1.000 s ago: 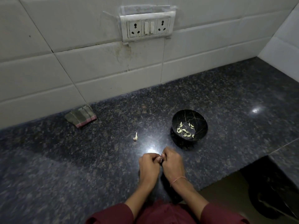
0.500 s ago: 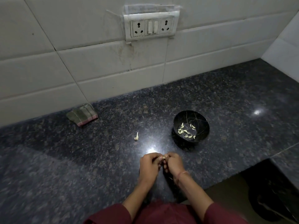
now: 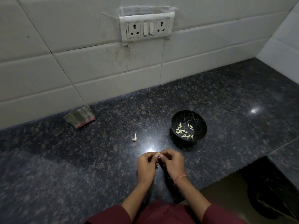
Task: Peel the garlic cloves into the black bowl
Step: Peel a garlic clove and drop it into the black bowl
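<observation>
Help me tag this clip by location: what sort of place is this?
Most likely a home kitchen: a dark granite counter against white wall tiles, a socket panel on the wall, and peeled garlic cloves in a black bowl.

Socket panel [image 3: 146,28]: white, two sockets with two switches between them, with clear film taped along its top edge. It is fixed to the back wall [image 3: 80,65], which has large pale tiles with grey joints. A brownish stain [image 3: 120,54] runs down the tile directly below the panel. The side wall [image 3: 281,42] stands far right of the panel.

The countertop [image 3: 64,167], dark speckled polished stone, runs along the wall foot below the panel. It shows two light reflections, one [image 3: 150,150] far below the panel and one [image 3: 254,110] below and to the right. A folded cloth [image 3: 79,116] lies below-left of the panel, against the wall foot. Brown floor [image 3: 226,196] shows far below-right of the panel.
</observation>
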